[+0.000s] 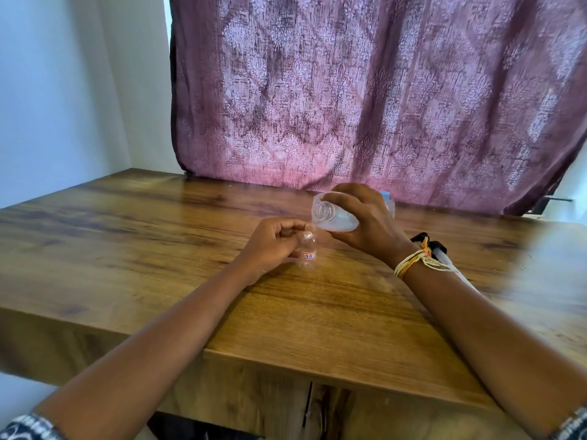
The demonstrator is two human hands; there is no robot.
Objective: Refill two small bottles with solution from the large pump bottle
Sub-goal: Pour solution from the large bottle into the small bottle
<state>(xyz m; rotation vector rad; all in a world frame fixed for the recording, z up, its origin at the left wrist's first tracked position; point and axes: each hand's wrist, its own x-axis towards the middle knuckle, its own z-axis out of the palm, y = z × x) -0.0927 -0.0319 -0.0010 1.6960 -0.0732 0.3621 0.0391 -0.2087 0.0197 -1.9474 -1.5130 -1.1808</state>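
Note:
My right hand (370, 222) grips the large clear bottle (333, 214), tipped on its side with its open threaded mouth pointing left and down; liquid lies in its lower side. My left hand (273, 242) holds a small clear bottle (308, 254) with an orange-edged label upright on the wooden table (158, 249). The large bottle's mouth is just above the small bottle's top. The pump head (435, 249), black with a white tube, lies on the table behind my right wrist. A light blue cap (385, 195) shows behind my right hand; what it belongs to is hidden.
A patterned purple curtain (365, 90) hangs behind the table's far edge. A white wall (63, 90) stands at the left. The table's near edge runs across the lower frame.

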